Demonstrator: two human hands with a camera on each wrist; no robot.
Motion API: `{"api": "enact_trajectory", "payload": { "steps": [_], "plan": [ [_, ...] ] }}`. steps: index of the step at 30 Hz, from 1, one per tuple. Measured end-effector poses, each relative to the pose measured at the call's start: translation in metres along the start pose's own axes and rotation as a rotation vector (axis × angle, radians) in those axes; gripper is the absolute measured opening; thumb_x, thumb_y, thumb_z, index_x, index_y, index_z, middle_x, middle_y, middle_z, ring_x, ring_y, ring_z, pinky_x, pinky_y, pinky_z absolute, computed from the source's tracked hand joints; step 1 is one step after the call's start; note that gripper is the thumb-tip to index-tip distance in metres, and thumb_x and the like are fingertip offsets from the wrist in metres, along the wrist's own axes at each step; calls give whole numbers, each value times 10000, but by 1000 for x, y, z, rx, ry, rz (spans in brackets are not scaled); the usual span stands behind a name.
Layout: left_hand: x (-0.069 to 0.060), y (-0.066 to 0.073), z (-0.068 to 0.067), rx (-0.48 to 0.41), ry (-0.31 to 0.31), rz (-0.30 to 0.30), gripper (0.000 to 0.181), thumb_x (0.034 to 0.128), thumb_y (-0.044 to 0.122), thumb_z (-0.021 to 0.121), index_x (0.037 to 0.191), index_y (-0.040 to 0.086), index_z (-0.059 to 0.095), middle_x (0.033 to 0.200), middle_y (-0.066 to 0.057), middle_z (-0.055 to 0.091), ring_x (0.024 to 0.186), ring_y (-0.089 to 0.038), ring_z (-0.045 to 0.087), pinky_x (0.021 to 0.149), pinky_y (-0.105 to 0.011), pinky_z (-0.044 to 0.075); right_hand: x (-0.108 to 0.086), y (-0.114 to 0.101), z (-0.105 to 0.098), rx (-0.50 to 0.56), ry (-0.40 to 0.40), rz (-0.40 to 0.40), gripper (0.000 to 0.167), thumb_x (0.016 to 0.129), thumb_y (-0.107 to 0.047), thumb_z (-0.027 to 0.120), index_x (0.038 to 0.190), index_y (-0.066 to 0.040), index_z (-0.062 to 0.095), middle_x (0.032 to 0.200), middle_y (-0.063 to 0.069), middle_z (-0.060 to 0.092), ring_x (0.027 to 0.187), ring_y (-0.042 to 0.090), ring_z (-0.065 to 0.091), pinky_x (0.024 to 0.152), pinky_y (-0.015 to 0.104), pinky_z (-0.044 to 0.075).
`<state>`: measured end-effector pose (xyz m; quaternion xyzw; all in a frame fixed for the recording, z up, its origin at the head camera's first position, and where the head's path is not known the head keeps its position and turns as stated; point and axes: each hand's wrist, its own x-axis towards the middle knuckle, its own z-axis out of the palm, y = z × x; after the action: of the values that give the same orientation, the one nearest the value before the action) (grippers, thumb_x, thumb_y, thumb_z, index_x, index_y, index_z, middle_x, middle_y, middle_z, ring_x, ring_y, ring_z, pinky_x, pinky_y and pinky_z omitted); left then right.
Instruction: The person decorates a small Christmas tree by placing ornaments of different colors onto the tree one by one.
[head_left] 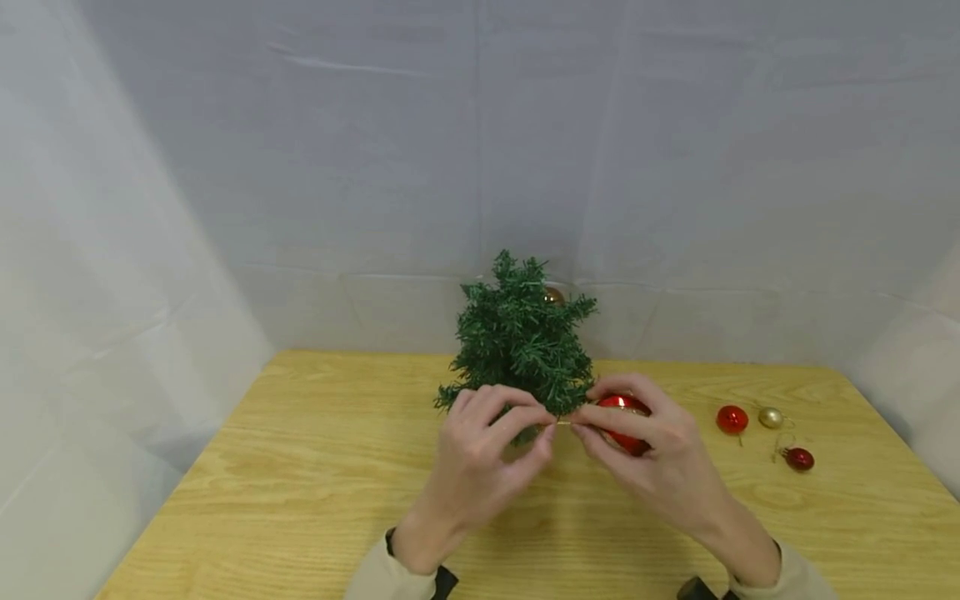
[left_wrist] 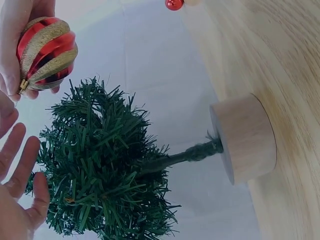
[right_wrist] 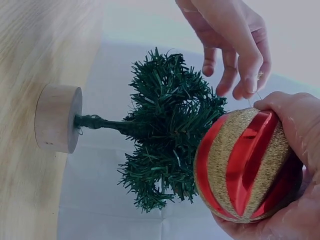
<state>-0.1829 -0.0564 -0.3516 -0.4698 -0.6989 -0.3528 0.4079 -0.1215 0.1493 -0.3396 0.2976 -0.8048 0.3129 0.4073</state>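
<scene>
In front of a small green artificial Christmas tree (head_left: pixel 519 337), my right hand (head_left: pixel 662 443) grips a large red bauble with gold glitter stripes (right_wrist: pixel 242 167). The bauble's gold cap (left_wrist: pixel 23 86) shows in the left wrist view, turned toward my left hand (head_left: pixel 486 446). My left thumb and index finger pinch the thin gold string (head_left: pixel 563 423) that runs from the cap. Right thumb and fingertips are close to the same string. In the head view the right fingers cover part of the bauble. The tree stands upright on a round wooden base (right_wrist: pixel 56 117).
A red bauble (head_left: pixel 732 420), a small gold bauble (head_left: pixel 770 417) and a dark red bauble (head_left: pixel 800 459) lie on the right of the wooden table (head_left: pixel 300 483). One gold bauble (head_left: pixel 553 296) hangs near the treetop. White cloth (head_left: pixel 375 167) surrounds the table's back and sides.
</scene>
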Motion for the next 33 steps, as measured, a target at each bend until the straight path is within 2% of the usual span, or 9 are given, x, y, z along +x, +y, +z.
{"api": "enact_trajectory", "payload": {
  "steps": [7,12,14,19,22,26,33],
  "plan": [
    [1,1,1,-10,-33,-27,57,939,184,696,915,178,747,981,41,699,858,-109,653,710,-251,455,-1,1,3,20,-36,-19,241,1019,-288,616,982,-114,778,1062,103,663,810,142,629,690,131,514],
    [1,3,3,-25,-49,-48,59,949,196,693,920,185,743,990,46,696,865,-104,655,708,-244,450,-2,3,6,40,-45,11,88,1005,-147,654,988,-108,731,1056,79,656,779,91,590,629,109,461],
    [0,3,4,-22,-59,-52,52,942,197,701,913,189,743,986,49,697,867,-104,658,707,-243,451,-2,4,8,20,-41,11,52,993,-101,662,985,-108,713,1052,66,656,803,106,602,663,114,471],
    [0,2,4,-6,-64,-55,64,921,181,697,887,191,750,978,51,698,858,-109,656,705,-247,448,-4,7,11,-69,-45,-36,203,1053,-214,522,960,-108,668,1041,44,651,873,160,634,743,146,492],
    [-1,2,4,21,-66,-43,63,902,164,697,882,191,750,975,50,696,861,-117,647,713,-257,451,-3,8,12,-113,-51,-73,300,1060,-265,446,933,-95,658,1022,57,651,827,148,617,679,132,480],
    [0,2,1,61,-66,-27,54,879,150,712,885,192,745,969,49,695,865,-125,639,721,-271,456,0,7,11,-150,-55,-103,308,1050,-236,447,908,-75,668,1002,86,655,815,164,609,657,149,499],
    [7,3,-5,132,-40,17,95,925,175,673,864,182,746,907,36,693,819,-136,644,709,-302,479,12,6,8,-192,-45,-159,292,1025,-219,473,869,-82,677,952,58,666,850,192,611,762,261,529]
  ]
}}
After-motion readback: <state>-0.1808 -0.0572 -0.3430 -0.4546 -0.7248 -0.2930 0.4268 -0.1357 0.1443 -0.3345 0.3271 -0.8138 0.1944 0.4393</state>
